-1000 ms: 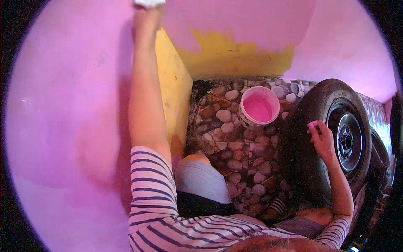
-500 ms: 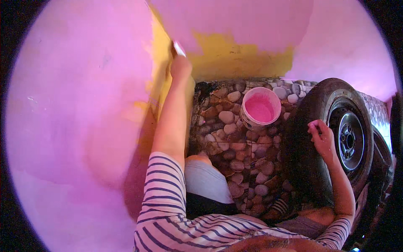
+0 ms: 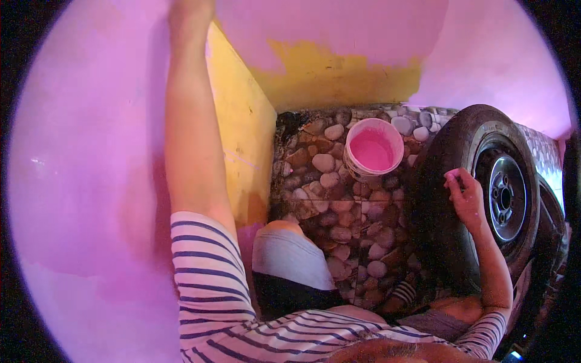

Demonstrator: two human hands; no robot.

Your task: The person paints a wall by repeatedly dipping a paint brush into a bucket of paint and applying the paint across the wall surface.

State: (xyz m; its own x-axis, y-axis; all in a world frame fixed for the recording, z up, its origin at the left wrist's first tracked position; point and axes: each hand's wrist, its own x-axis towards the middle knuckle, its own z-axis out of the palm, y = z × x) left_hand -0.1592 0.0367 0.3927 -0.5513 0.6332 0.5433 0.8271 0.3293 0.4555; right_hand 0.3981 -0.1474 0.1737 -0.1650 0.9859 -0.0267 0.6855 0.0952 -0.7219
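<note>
My left arm reaches up along the wall on the left. My left hand (image 3: 192, 17) is at the top edge of the picture, close to the pink wall (image 3: 103, 151). Its fingers, and anything in them, are hidden. My right hand (image 3: 466, 198) is closed, its fingers curled together in front of a car wheel (image 3: 436, 206). Something pinkish shows at its fingertips, too small to name. On the floor between my arms stands a white bucket (image 3: 349, 158) with pink paint (image 3: 372, 150) inside.
Bare yellow patches (image 3: 242, 115) show in the wall corner and low on the facing wall (image 3: 339, 81). The floor (image 3: 339, 218) has a pebble pattern. My bent knee (image 3: 287, 254) is near the left wall. Dark objects lie behind the wheel at the right.
My left hand has moved up and left from the yellow corner, where it gripped a white-and-pink tool. The arm's shadow has shifted left, uncovering more yellow. My right hand has hardly moved.
</note>
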